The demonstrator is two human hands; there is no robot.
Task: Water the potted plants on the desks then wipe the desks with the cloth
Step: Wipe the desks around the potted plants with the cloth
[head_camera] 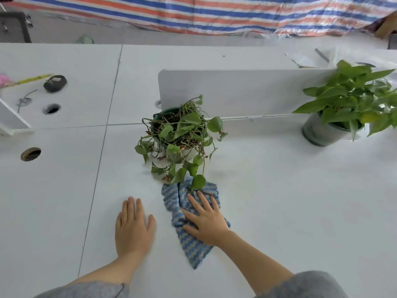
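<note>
Right hand (205, 220) flat on the blue striped cloth (189, 239), fingers spread, pressing not clamping; left hand (133, 229) flat on bare tabletop (290, 211), fingers together; cloth just below the trailing plant (178, 136), one leaf overlapping it; likely risk: snagging vines, dragging or tipping that pot; counted: two potted plants, second (348, 104) far right; one cloth; two hands.

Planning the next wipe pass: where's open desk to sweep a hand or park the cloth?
Bare desk runs right of the cloth, between the trailing plant and the leafy plant. Also clear left of the left hand, up to the cable hole. Crowded: vines overhang the cloth near the right hand.
</note>
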